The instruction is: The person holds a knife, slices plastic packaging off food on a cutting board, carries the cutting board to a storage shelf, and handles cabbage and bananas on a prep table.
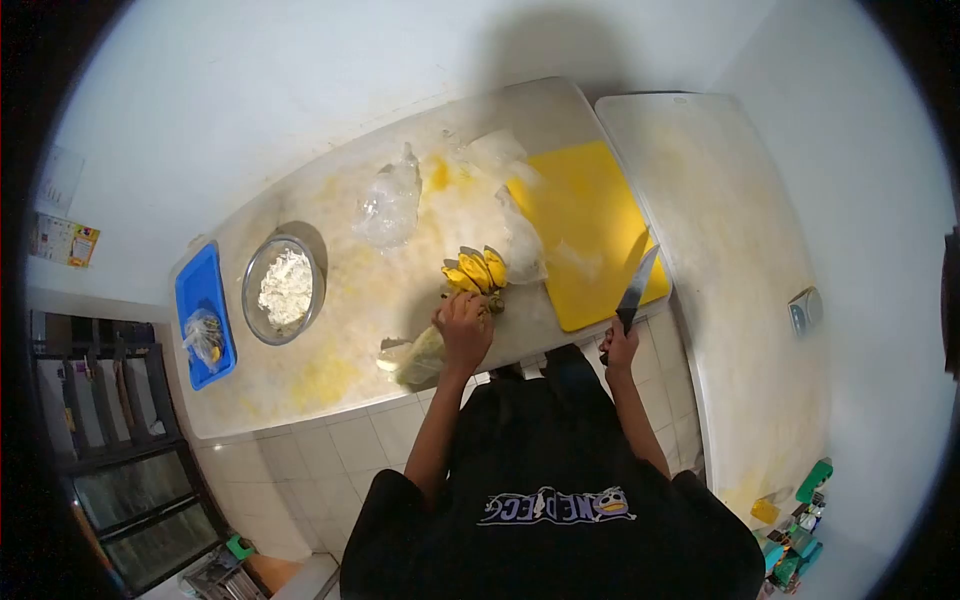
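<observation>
A bunch of small yellow bananas [478, 270] lies near the front edge of the table. My left hand [464, 328] is closed over the stem end of the bunch, its fingers partly hiding it. My right hand [620, 349] grips the handle of a kitchen knife [636, 285], with the blade pointing away from me over the right edge of the yellow cutting board [580, 225]. Beside my left wrist lies a pale plastic bag [418, 360] with something light inside that I cannot make out.
Crumpled clear plastic bags [390, 205] lie around the table [310, 375]. To the left stand a glass bowl [250, 300] of whitish food and a blue tray [196, 285] holding a bag. A second table [725, 220] on the right carries a small scale [804, 310].
</observation>
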{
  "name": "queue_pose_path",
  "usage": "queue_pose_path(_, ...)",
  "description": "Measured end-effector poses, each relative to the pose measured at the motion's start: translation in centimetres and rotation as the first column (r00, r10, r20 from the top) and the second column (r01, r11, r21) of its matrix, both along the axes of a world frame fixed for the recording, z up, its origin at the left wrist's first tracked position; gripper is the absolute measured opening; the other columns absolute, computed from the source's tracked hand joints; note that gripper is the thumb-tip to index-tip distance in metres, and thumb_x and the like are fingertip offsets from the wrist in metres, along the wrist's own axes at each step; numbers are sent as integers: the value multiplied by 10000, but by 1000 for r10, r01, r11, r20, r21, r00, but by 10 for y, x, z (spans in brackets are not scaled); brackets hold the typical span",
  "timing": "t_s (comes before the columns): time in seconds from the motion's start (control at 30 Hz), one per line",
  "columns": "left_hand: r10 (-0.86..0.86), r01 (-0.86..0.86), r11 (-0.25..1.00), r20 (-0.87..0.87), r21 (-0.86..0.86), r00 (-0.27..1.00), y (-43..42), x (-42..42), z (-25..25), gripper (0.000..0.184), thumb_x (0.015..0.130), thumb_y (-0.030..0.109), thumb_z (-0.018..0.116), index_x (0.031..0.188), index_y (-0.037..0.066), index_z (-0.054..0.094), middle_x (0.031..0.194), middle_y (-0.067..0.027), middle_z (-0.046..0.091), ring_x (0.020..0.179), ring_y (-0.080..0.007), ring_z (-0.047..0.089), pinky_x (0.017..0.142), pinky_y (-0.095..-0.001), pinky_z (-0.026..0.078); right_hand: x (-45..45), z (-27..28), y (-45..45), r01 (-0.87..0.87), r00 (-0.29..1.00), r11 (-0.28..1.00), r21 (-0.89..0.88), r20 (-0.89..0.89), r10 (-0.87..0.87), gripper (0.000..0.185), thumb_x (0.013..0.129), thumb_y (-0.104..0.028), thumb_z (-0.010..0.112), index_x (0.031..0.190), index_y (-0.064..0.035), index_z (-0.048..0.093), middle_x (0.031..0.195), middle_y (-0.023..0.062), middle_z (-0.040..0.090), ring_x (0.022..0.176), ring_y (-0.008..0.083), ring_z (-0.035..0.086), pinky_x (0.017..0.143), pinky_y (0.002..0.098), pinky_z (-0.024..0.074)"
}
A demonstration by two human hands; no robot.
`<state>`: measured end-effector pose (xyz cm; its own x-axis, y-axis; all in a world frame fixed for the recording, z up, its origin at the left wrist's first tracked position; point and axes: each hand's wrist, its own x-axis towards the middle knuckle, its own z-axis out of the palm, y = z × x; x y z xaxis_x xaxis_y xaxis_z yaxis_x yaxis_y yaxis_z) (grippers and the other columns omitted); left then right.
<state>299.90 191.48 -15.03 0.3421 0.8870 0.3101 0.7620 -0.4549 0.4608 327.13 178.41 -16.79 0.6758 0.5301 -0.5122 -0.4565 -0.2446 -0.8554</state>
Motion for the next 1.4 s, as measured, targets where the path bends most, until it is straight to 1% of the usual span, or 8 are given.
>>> queue_pose_path(0.2, -146, 145, 989, 51, 29, 988, 40, 79, 0, 429, 751, 134, 718, 1171, 166, 638, 1259, -78, 572, 1236, -323, 502, 997, -492, 365, 22, -13, -2, -176, 983, 984, 28, 53, 174, 181, 970, -205, 638, 931, -84, 510, 648, -25, 460, 484, 66, 423, 442, 247, 355)
queue_pose_path(0.33, 20, -2, 986, -107, 167, 994, 72, 124, -8, 451, 763, 145, 735, 1200, 180, 626, 1239, -84, 573, 1208, -328, 530, 976, -507, 395, 57, -8, 3, -381, 912, 923, 62, 191, 363, 137, 960, -172, 651, 953, -76, 553, 666, -29, 496, 495, 43, 428, 427, 238, 342)
queue_pose_path(0.43, -11, -29, 992, -313, -122, 950, 98, 127, -55, 541, 772, 165, 755, 1285, 213, 590, 1279, -93, 561, 1204, -337, 544, 980, -530, 405, 85, -5, 8, -388, 901, 918, 81, 242, 360, 127, 958, -160, 652, 943, -78, 556, 671, -38, 497, 494, 35, 424, 419, 229, 337)
queue_pose_path(0.53, -42, -62, 926, -264, -372, 964, 108, 120, -47, 804, 740, 252, 809, 1453, 296, 439, 1452, -127, 468, 1292, -424, 470, 1063, -536, 376, 117, -15, 11, -364, 890, 928, 78, 323, 322, 126, 961, -175, 650, 941, -80, 569, 669, -44, 498, 492, 32, 430, 422, 219, 344)
queue_pose_path(0.7, 347, -343, 937, -226, 60, 910, 77, 124, -6, 615, 777, 177, 744, 1356, 209, 540, 1318, -119, 546, 1218, -356, 512, 972, -543, 405, 150, -4, 25, -352, 889, 936, 15, 317, 329, 172, 958, -243, 649, 944, -83, 586, 714, -30, 528, 567, 57, 476, 486, 264, 388)
queue_pose_path(0.83, 410, -402, 912, -121, 89, 904, 56, 129, 12, 608, 770, 186, 751, 1341, 160, 543, 1294, -135, 555, 1218, -358, 499, 973, -528, 398, 166, -35, 46, -406, 831, 913, -37, 400, 386, 188, 957, -254, 660, 969, -77, 596, 738, -26, 540, 576, 64, 490, 499, 253, 406)
queue_pose_path(1.13, 5, 3, 962, 27, -273, 1000, -33, 168, -14, 405, 781, 150, 747, 1170, 165, 635, 1154, -42, 629, 1129, -285, 551, 917, -458, 424, 147, -37, 85, -683, 689, 722, -111, 230, 687, 291, 968, -293, 645, 1040, -12, 621, 726, 22, 568, 564, 109, 532, 511, 290, 450)
queue_pose_path(1.4, 140, -115, 962, 88, -247, 986, 4, 187, -7, 626, 740, 201, 809, 1311, 156, 556, 1262, -145, 529, 1172, -346, 519, 931, -483, 451, 153, -47, 87, -710, 569, 691, -137, 466, 678, 294, 946, -266, 663, 1036, 13, 632, 744, 64, 612, 530, 126, 571, 474, 291, 469)
